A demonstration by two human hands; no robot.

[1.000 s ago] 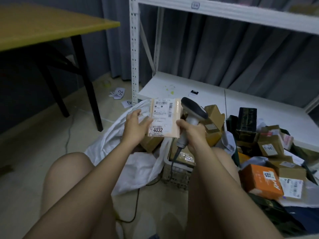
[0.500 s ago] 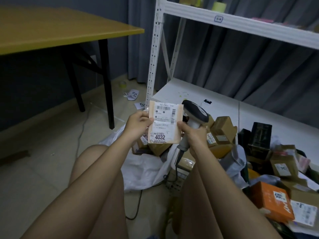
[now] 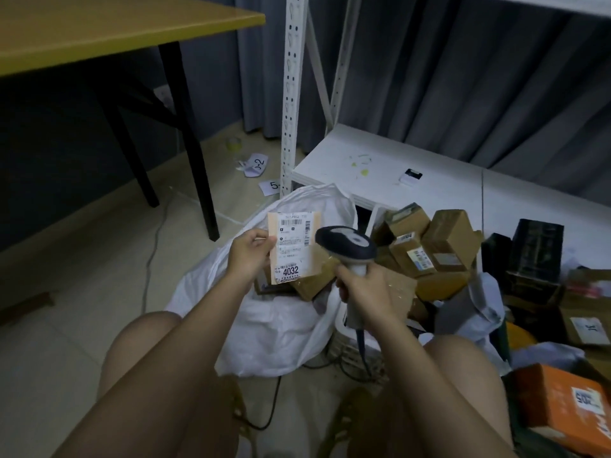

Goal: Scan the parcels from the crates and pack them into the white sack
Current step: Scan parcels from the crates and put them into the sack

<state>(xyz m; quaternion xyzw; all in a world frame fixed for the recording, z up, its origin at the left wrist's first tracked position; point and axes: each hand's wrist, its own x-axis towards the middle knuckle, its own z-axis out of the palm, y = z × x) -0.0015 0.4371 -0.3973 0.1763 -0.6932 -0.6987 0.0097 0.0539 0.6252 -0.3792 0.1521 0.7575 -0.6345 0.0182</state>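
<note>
The left hand [image 3: 248, 256] pinches the flat beige labelled parcel [image 3: 294, 247] by its left edge. The right hand [image 3: 363, 289] grips the grey handheld scanner [image 3: 347, 247] just beside it, above the open white sack [image 3: 281, 319].

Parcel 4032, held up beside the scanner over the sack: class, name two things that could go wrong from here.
1. The left hand pinches only the edge of the parcel, so it might slip before it is scanned.
2. The scanner in the right hand trails a cable past the white sack; it may snag.
</note>
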